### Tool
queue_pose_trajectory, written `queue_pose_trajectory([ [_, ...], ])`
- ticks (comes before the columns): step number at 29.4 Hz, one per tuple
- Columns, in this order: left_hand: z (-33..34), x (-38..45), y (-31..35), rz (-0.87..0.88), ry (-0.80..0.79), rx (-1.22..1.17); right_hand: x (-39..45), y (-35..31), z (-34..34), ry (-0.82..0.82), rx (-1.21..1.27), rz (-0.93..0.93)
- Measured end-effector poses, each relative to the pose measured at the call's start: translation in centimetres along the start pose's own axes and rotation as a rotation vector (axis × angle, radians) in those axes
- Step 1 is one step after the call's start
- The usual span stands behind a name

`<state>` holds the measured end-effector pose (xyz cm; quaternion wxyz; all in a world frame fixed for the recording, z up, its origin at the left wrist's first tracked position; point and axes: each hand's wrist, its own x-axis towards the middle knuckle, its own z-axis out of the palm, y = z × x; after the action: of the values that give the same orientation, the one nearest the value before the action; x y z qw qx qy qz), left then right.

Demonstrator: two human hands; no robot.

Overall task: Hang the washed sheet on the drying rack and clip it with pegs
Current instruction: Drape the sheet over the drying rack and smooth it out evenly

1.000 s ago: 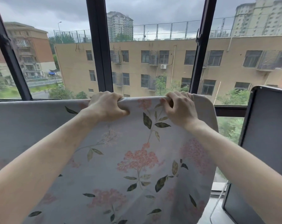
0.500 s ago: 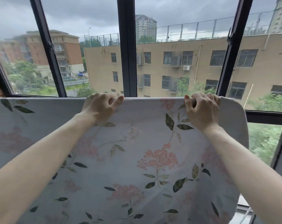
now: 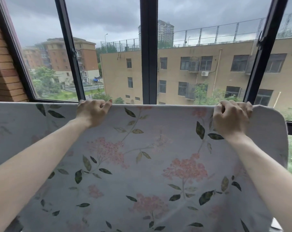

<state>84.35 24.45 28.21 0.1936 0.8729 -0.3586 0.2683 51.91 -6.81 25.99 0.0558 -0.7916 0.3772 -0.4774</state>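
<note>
Both forearms are bare to the frame edge, and neither left hand (image 3: 93,111) nor right hand (image 3: 231,118) wears anything

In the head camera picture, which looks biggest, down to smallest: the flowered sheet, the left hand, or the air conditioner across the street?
1. Sheet
2. Left hand
3. Air conditioner, though it is far off, so its real size may differ.

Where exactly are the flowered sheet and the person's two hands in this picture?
sheet (image 3: 158,139), head view, on the bare patterned cloth between the arms.
left hand (image 3: 92,113), head view, on the back of the hand at the sheet's top edge.
right hand (image 3: 231,117), head view, on the knuckles gripping the top edge.
</note>
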Motion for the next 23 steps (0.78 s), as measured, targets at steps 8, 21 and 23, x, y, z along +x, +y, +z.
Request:
queue_pose_trajectory([
  [8, -0.7, 0.2, 1.7, 0.035, -0.036, 0.005, -4.0, -12.5, 2.4, -0.307, 0.034, -0.341],
  [21, -5.2, -2.3, -9.8, 0.171, -0.260, -0.072, -10.3, -27.4, 10.9, -0.219, -0.041, -0.358],
  [23, -5.6, -2.3, -12.5, 0.122, -0.251, -0.019, -9.8, -26.8, 10.7, -0.198, -0.059, -0.292],
])
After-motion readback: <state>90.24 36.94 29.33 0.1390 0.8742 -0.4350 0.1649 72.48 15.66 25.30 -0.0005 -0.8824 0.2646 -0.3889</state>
